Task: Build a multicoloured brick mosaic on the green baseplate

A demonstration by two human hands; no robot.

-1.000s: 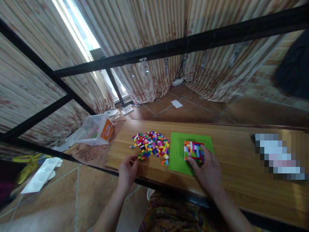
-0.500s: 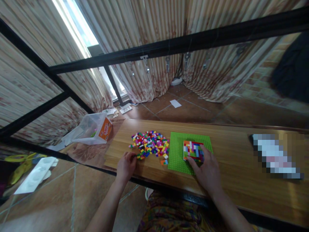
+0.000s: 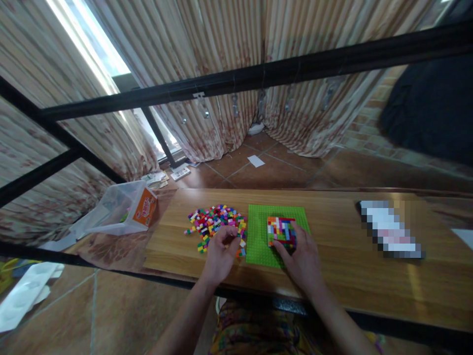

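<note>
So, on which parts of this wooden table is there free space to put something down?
A broad bare patch of the table lies between the green baseplate and the pixelated object; a smaller one, between the brick pile and the table's left end. It is crowded where pile and baseplate nearly meet beside the left hand.
</note>
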